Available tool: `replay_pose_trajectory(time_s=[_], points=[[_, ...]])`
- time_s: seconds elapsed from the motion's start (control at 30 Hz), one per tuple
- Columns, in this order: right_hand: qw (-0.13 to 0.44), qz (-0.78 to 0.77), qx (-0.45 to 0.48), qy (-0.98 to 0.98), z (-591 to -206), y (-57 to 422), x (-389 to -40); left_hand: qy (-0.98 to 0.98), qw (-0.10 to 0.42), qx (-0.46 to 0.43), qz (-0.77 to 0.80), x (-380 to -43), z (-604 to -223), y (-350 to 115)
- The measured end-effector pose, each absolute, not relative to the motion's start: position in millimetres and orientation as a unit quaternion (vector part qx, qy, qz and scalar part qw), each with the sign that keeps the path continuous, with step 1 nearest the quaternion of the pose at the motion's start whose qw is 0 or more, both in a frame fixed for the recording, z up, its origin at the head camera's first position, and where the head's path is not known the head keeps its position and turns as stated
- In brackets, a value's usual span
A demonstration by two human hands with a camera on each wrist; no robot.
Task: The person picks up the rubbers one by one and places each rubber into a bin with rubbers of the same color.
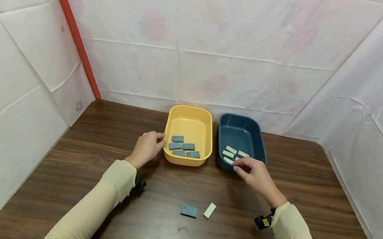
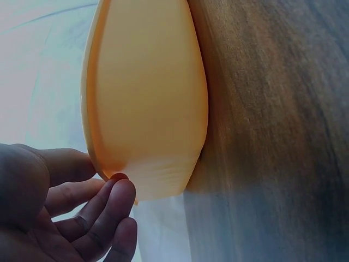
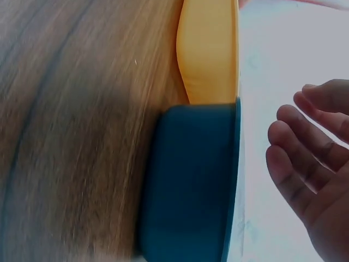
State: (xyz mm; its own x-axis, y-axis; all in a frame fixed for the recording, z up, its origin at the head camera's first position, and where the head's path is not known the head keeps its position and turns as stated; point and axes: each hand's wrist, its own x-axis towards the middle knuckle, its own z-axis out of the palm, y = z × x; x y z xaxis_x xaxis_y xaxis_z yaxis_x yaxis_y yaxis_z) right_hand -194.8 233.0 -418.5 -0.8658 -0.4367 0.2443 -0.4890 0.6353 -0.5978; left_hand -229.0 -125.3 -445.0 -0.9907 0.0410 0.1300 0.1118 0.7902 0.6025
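My left hand [image 1: 146,148] pinches the left rim of a yellow tray [image 1: 210,129], which holds several grey-blue rectangular blocks [image 1: 188,146]. In the left wrist view, the thumb and curled fingertips [image 2: 121,191] meet at the tray's rim. Over the near edge of a dark blue tray [image 1: 237,133] hovers my right hand [image 1: 256,176], its fingers loosely bent. The right wrist view shows nothing between its fingers, above the blue tray's rim [image 3: 235,164]. Several pale green blocks [image 1: 228,154] lie in the blue tray, some partly hidden by the fingers.
On the brown wooden table [image 1: 87,186], between the forearms, lie one grey-blue block [image 1: 189,211] and one pale green block [image 1: 209,210]. Behind the trays hangs a white patterned sheet [image 1: 204,45]. A red pole [image 1: 70,19] slants down at the back left.
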Motion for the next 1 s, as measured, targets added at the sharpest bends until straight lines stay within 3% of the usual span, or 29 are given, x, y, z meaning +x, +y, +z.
replay_pose_trajectory(time_s=[0.57, 1.0], points=[[0.051, 0.317, 0.339, -0.884, -424.8, 207.2, -175.4, -0.942, 0.065, -0.037, -0.327, -226.9, -446.7, -127.1], [-0.026, 0.288, 0.371, -0.882, -428.7, 195.4, -166.8, -0.94, 0.06, -0.033, -0.333, -228.2, -447.7, -125.0]])
